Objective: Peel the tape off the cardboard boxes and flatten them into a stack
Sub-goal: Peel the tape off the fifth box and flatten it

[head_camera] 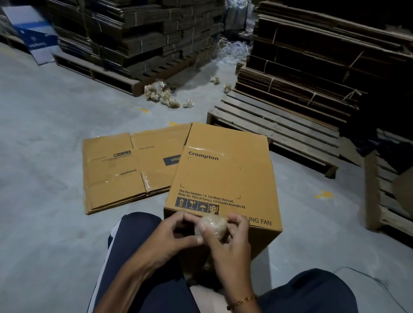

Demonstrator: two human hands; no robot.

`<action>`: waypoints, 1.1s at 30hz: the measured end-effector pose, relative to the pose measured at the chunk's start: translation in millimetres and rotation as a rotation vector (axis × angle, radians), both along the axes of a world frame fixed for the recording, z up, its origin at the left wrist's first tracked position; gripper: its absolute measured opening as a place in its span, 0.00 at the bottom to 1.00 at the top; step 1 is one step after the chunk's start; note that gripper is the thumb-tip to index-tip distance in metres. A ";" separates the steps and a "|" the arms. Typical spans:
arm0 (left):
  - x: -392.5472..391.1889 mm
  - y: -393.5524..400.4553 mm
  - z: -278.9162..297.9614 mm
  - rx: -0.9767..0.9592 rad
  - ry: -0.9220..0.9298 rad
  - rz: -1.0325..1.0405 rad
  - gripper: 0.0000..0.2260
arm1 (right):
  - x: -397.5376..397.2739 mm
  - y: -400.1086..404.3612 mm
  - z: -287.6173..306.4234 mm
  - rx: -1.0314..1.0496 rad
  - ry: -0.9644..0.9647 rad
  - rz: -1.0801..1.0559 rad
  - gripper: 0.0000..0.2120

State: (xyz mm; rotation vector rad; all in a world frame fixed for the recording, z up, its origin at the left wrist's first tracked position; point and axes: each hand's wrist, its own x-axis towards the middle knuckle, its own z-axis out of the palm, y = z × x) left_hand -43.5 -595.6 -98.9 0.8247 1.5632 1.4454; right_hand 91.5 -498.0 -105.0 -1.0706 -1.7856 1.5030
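A brown Crompton cardboard box (223,177) stands assembled on the floor between my knees, its printed face up. Just in front of its near edge both hands hold a crumpled ball of clear tape (213,225). My right hand (227,243) curls round the ball with thumb and fingers. My left hand (176,233) pinches the ball's left side with its thumb and fingertips. To the left of the box lies a flattened Crompton box (124,169) on the floor, with strips of tape still shining on it.
Tied bundles of flattened cardboard fill a pallet (127,19) at the back left and another pallet (308,65) at the back right. Balls of discarded tape (163,96) lie on the concrete floor between them. A wooden pallet (390,210) stands at the right.
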 end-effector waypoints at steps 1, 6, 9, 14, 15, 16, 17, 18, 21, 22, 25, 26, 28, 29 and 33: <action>-5.2 -3.1 3.0 -0.004 0.013 -0.006 0.13 | -0.4 0.2 -1.1 -0.065 0.062 -0.020 0.22; -33.6 -18.7 6.5 -0.145 0.463 0.410 0.14 | 0.3 10.0 -5.6 -0.303 0.245 -0.054 0.13; -38.1 -17.0 -7.3 -0.197 0.608 0.296 0.25 | -0.1 15.2 -4.1 -0.282 0.233 -0.072 0.14; -33.1 -1.1 -14.9 -0.162 0.702 0.309 0.24 | -3.8 15.1 -0.6 -0.216 0.262 -0.192 0.11; -33.1 1.6 -14.9 -0.148 0.709 0.319 0.22 | -4.0 14.0 0.8 -0.162 0.239 -0.210 0.09; -32.8 4.5 -14.4 -0.131 0.722 0.333 0.21 | -3.9 13.0 1.0 -0.107 0.204 -0.229 0.10; -32.1 7.8 -14.5 -0.116 0.736 0.349 0.19 | -3.3 11.7 2.1 -0.062 0.176 -0.238 0.13; -30.5 11.1 -15.1 -0.105 0.754 0.357 0.18 | -2.6 10.9 3.0 -0.031 0.151 -0.237 0.17; -21.4 19.9 -18.7 -0.086 0.828 0.340 0.15 | -1.8 12.3 5.9 0.113 0.045 -0.208 0.28; -18.6 22.0 -20.5 -0.078 0.839 0.334 0.15 | -1.4 14.9 6.9 0.176 0.004 -0.212 0.29; -15.9 26.9 -22.5 -0.060 0.832 0.348 0.14 | 1.2 25.8 11.4 0.292 -0.062 -0.217 0.26; -17.1 28.1 -23.3 -0.061 0.829 0.357 0.14 | 3.3 29.8 11.2 0.297 -0.057 -0.214 0.23; -20.5 30.5 -23.6 -0.075 0.810 0.360 0.13 | 8.3 37.1 12.6 0.228 -0.015 -0.174 0.17; -21.7 32.2 -23.0 -0.083 0.798 0.352 0.13 | 10.0 38.1 15.0 0.159 0.032 -0.142 0.14; -23.9 45.3 -18.1 -0.090 0.771 0.304 0.13 | 3.5 21.1 25.1 -0.171 0.190 0.048 0.07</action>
